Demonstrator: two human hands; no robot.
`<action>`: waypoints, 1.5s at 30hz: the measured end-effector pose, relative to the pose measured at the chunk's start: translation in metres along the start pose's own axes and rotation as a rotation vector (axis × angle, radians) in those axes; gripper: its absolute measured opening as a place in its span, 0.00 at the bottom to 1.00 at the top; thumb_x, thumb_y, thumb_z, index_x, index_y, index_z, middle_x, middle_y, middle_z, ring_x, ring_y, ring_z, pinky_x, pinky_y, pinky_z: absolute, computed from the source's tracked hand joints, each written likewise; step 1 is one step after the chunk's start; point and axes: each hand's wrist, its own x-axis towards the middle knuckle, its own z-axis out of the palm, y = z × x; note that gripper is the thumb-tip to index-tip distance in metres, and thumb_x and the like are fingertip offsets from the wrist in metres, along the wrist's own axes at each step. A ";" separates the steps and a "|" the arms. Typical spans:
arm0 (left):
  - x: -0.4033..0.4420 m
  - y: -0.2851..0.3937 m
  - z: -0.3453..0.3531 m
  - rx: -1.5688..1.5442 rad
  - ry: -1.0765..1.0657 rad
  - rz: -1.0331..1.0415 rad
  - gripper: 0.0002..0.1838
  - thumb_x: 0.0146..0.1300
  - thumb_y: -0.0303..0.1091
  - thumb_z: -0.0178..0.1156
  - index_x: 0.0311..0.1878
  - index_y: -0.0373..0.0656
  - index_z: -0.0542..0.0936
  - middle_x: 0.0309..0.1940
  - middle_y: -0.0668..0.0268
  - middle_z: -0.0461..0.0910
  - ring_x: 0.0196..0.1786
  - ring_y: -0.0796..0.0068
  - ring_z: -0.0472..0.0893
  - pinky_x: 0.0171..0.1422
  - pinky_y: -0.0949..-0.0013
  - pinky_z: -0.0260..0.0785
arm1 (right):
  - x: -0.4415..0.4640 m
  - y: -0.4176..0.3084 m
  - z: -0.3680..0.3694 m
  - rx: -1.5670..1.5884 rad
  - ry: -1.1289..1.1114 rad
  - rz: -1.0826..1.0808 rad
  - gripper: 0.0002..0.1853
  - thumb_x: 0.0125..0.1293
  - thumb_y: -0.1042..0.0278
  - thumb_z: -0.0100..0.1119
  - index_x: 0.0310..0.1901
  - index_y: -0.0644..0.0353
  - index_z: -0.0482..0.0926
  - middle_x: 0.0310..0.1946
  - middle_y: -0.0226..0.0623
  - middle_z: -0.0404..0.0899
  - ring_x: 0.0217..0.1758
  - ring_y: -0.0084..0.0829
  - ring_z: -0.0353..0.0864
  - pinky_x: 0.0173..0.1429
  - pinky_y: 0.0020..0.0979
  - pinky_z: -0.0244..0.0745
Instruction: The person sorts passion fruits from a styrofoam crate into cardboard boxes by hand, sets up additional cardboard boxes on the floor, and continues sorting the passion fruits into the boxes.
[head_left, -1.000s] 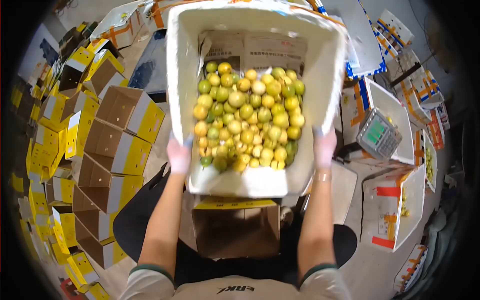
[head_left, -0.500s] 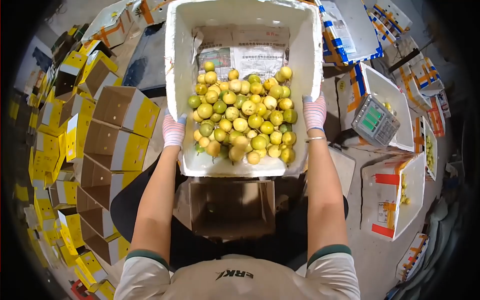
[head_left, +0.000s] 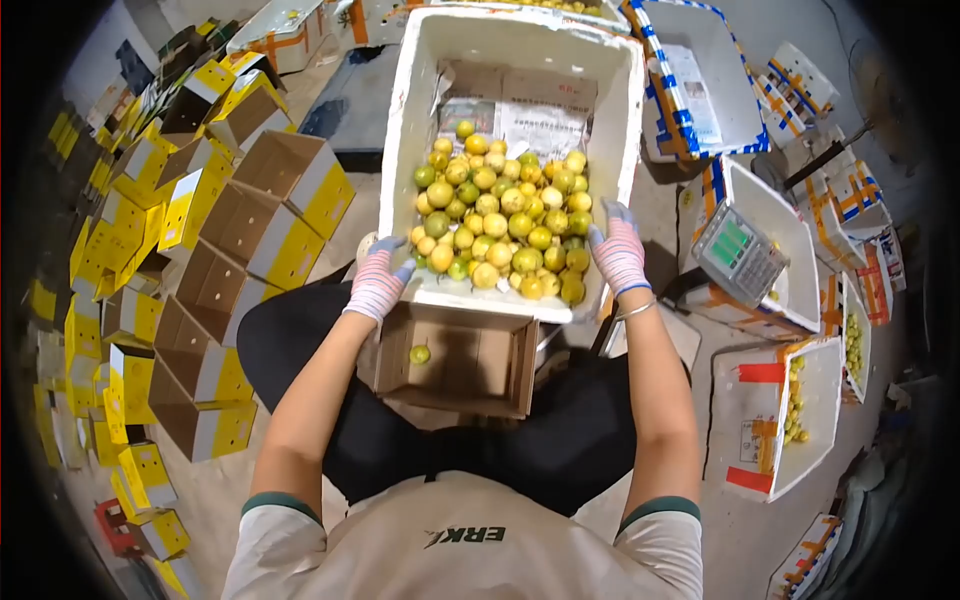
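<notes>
A white foam box [head_left: 403, 130] holds a heap of yellow-green passion fruits [head_left: 500, 215] gathered toward its near end. My left hand [head_left: 376, 285], in a striped glove, grips the near left corner, thumb over the rim. On the right wall, my right hand [head_left: 620, 255], gloved alike, is closed around the rim near the front corner. Right below the foam box's near edge, between my legs, stands an open cardboard box [head_left: 470, 390]. One passion fruit [head_left: 420, 354] lies inside it. What supports the foam box is hidden.
Open yellow-and-brown cartons [head_left: 270, 215] are lined up on the left. To the right, a digital scale [head_left: 740, 255] rests on a foam box [head_left: 775, 200]; another foam box [head_left: 790, 420] nearby contains fruits. A blue-taped foam box [head_left: 700, 90] stands at the far right.
The foam box sits farther right in view, slightly turned, and my left hand has shifted to its near corner. One passion fruit now shows in the cardboard box. The camera view has shifted.
</notes>
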 end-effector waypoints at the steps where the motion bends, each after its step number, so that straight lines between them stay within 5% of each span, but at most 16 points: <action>1: -0.008 0.010 0.002 0.000 -0.058 -0.026 0.26 0.57 0.39 0.65 0.58 0.42 0.75 0.54 0.48 0.76 0.58 0.49 0.75 0.65 0.59 0.66 | -0.006 -0.003 -0.005 0.036 -0.096 -0.047 0.24 0.63 0.60 0.57 0.61 0.56 0.72 0.59 0.48 0.72 0.61 0.47 0.73 0.63 0.42 0.70; 5: -0.024 0.012 0.022 0.027 -0.202 -0.024 0.24 0.59 0.42 0.64 0.57 0.42 0.76 0.53 0.47 0.77 0.57 0.49 0.75 0.64 0.58 0.67 | -0.032 -0.006 0.006 0.152 -0.339 -0.050 0.17 0.65 0.60 0.55 0.53 0.53 0.78 0.52 0.45 0.77 0.56 0.45 0.77 0.60 0.40 0.72; 13: -0.019 0.018 0.046 0.161 -0.168 -0.052 0.28 0.56 0.42 0.64 0.61 0.45 0.73 0.54 0.46 0.74 0.57 0.46 0.74 0.64 0.54 0.66 | -0.014 -0.058 0.071 0.067 -0.456 -0.243 0.26 0.61 0.57 0.58 0.63 0.48 0.71 0.57 0.46 0.71 0.58 0.48 0.74 0.61 0.44 0.71; 17: 0.015 0.023 0.061 0.251 -0.144 -0.120 0.35 0.54 0.40 0.65 0.67 0.50 0.67 0.63 0.47 0.65 0.60 0.43 0.72 0.64 0.52 0.67 | -0.014 -0.073 0.102 -0.080 -0.588 -0.262 0.32 0.58 0.57 0.61 0.66 0.43 0.67 0.56 0.46 0.71 0.57 0.47 0.75 0.56 0.47 0.74; 21: 0.064 0.042 0.069 0.252 -0.235 -0.314 0.43 0.52 0.41 0.70 0.71 0.55 0.61 0.67 0.44 0.60 0.63 0.42 0.70 0.66 0.53 0.67 | -0.004 -0.060 0.123 -0.146 -0.606 -0.324 0.32 0.58 0.60 0.62 0.66 0.43 0.66 0.52 0.45 0.73 0.54 0.47 0.76 0.53 0.48 0.74; 23: 0.081 0.040 0.076 0.368 -0.411 -0.359 0.45 0.51 0.42 0.71 0.71 0.56 0.59 0.68 0.43 0.58 0.63 0.40 0.70 0.66 0.53 0.67 | 0.009 -0.048 0.128 0.071 -0.650 -0.270 0.30 0.58 0.60 0.65 0.63 0.48 0.68 0.49 0.47 0.75 0.54 0.48 0.76 0.56 0.44 0.73; 24: 0.085 0.035 0.083 0.386 -0.428 -0.342 0.44 0.51 0.34 0.69 0.71 0.57 0.60 0.68 0.45 0.57 0.62 0.39 0.71 0.63 0.51 0.69 | 0.016 -0.032 0.146 0.396 -0.613 -0.251 0.27 0.59 0.61 0.65 0.60 0.53 0.71 0.49 0.48 0.78 0.52 0.46 0.77 0.57 0.40 0.73; 27: 0.093 0.020 0.098 0.380 -0.417 -0.325 0.39 0.51 0.32 0.67 0.68 0.55 0.64 0.65 0.45 0.63 0.61 0.42 0.72 0.63 0.53 0.70 | 0.037 -0.052 0.112 1.062 -0.645 0.062 0.25 0.64 0.53 0.63 0.54 0.62 0.72 0.41 0.39 0.80 0.45 0.33 0.81 0.46 0.33 0.79; 29: 0.098 0.012 0.090 0.255 -0.407 -0.403 0.34 0.50 0.31 0.66 0.64 0.54 0.69 0.55 0.47 0.74 0.60 0.48 0.74 0.63 0.55 0.70 | 0.038 -0.044 0.090 1.573 -0.953 0.625 0.24 0.64 0.52 0.63 0.53 0.62 0.73 0.42 0.40 0.81 0.39 0.33 0.84 0.36 0.33 0.82; 30: 0.097 0.009 0.086 0.242 -0.337 -0.408 0.33 0.50 0.32 0.66 0.62 0.55 0.70 0.52 0.47 0.77 0.59 0.49 0.75 0.63 0.56 0.69 | 0.038 -0.043 0.087 1.660 -0.988 0.635 0.26 0.64 0.48 0.62 0.54 0.60 0.73 0.42 0.42 0.82 0.37 0.35 0.85 0.29 0.33 0.82; 35: 0.079 -0.005 0.071 0.113 -0.163 -0.322 0.27 0.51 0.36 0.68 0.56 0.52 0.73 0.51 0.46 0.76 0.54 0.45 0.76 0.60 0.55 0.69 | 0.032 -0.046 0.074 1.950 -1.090 0.641 0.31 0.66 0.41 0.56 0.58 0.61 0.71 0.45 0.47 0.81 0.39 0.38 0.85 0.27 0.35 0.80; 38: 0.069 -0.015 0.075 -0.038 -0.274 -0.315 0.27 0.51 0.33 0.67 0.56 0.52 0.73 0.46 0.49 0.78 0.49 0.49 0.78 0.58 0.57 0.69 | 0.028 -0.049 0.068 1.958 -1.106 0.616 0.32 0.66 0.40 0.55 0.58 0.61 0.71 0.45 0.46 0.81 0.38 0.37 0.84 0.26 0.34 0.79; 40: 0.062 -0.032 0.085 -0.353 -0.158 -0.276 0.26 0.52 0.30 0.66 0.57 0.49 0.73 0.41 0.55 0.79 0.45 0.57 0.78 0.55 0.62 0.70 | 0.026 -0.054 0.059 1.847 -1.071 0.531 0.32 0.66 0.38 0.54 0.58 0.61 0.72 0.44 0.44 0.82 0.37 0.35 0.84 0.26 0.31 0.78; 43: 0.048 -0.014 0.057 -1.439 -0.086 -0.598 0.32 0.52 0.30 0.65 0.62 0.42 0.68 0.46 0.59 0.77 0.48 0.64 0.79 0.48 0.63 0.76 | 0.010 -0.066 0.039 1.557 -1.135 0.339 0.34 0.63 0.37 0.57 0.55 0.63 0.74 0.42 0.41 0.82 0.35 0.30 0.83 0.29 0.28 0.77; 45: 0.034 -0.014 0.037 -1.851 -0.238 -0.585 0.31 0.56 0.36 0.64 0.64 0.49 0.68 0.51 0.59 0.78 0.49 0.59 0.81 0.40 0.56 0.79 | 0.000 -0.071 0.037 1.378 -1.338 0.190 0.33 0.63 0.38 0.56 0.53 0.64 0.75 0.41 0.40 0.81 0.36 0.28 0.83 0.31 0.26 0.78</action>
